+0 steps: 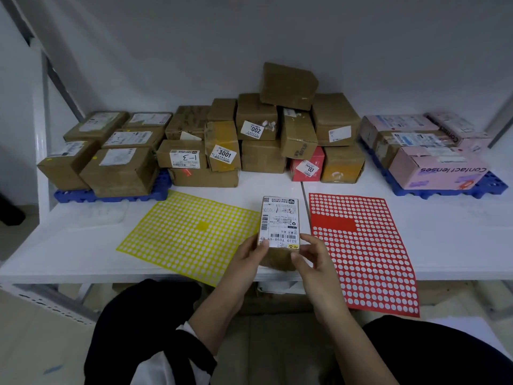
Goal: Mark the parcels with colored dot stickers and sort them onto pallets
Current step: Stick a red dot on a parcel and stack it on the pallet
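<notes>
A small brown parcel with a white shipping label on top is held over the table's front edge between the two sticker sheets. My left hand grips its near left corner and my right hand grips its near right corner. The yellow dot sticker sheet lies flat to the left, the red dot sticker sheet to the right. At the back left a blue pallet carries several brown parcels. Another blue pallet at the back right carries pink and brown parcels.
A pile of unsorted brown parcels, with one red box, stands at the back centre against the white wall. The white table has a seam down its middle. A metal shelf frame rises on the left.
</notes>
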